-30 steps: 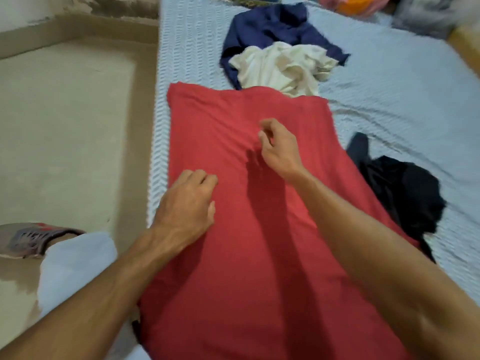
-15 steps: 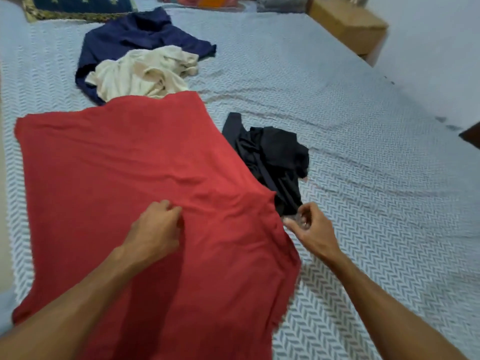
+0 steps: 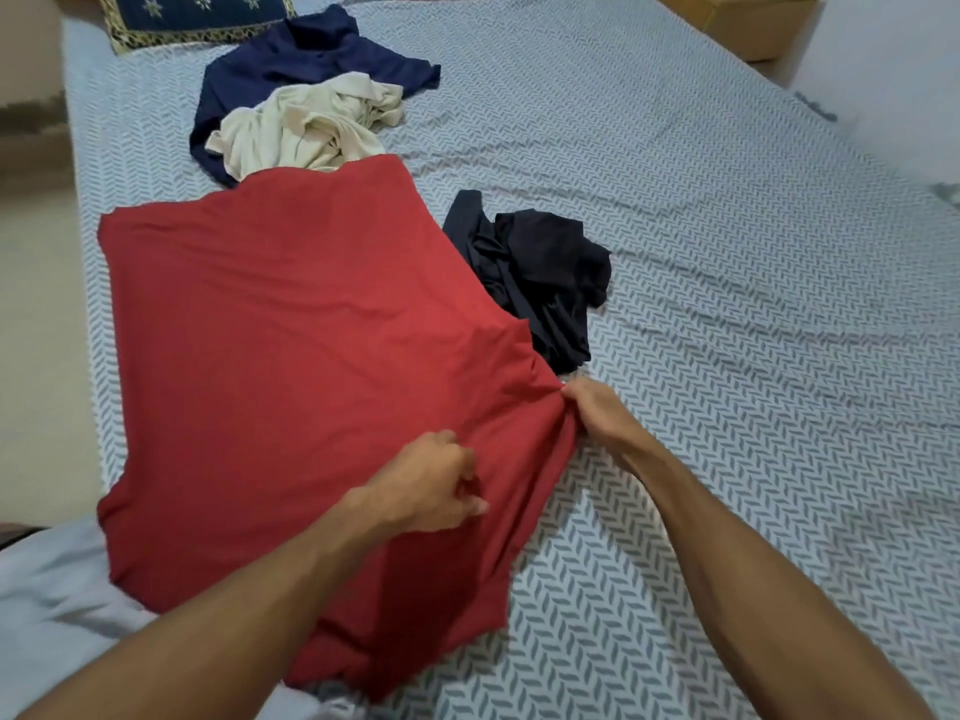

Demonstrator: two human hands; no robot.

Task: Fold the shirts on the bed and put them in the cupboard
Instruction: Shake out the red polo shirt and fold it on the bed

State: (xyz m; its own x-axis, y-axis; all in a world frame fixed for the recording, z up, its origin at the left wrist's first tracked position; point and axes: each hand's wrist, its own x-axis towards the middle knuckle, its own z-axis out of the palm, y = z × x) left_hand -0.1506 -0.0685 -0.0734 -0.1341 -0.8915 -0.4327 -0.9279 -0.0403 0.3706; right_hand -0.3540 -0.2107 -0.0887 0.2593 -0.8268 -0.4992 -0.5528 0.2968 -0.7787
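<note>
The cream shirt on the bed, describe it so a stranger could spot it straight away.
On the patterned bed, look beyond the far edge of the big red shirt. The cream shirt lies crumpled on a navy shirt; it is the only pale garment.

red shirt (image 3: 291,356): matt soft cloth | bedsheet (image 3: 727,304): woven herringbone-print cloth

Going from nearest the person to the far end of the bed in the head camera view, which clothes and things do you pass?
Red shirt, gripped by the left hand and right hand → black garment → cream shirt → navy shirt → patterned pillow.
</note>
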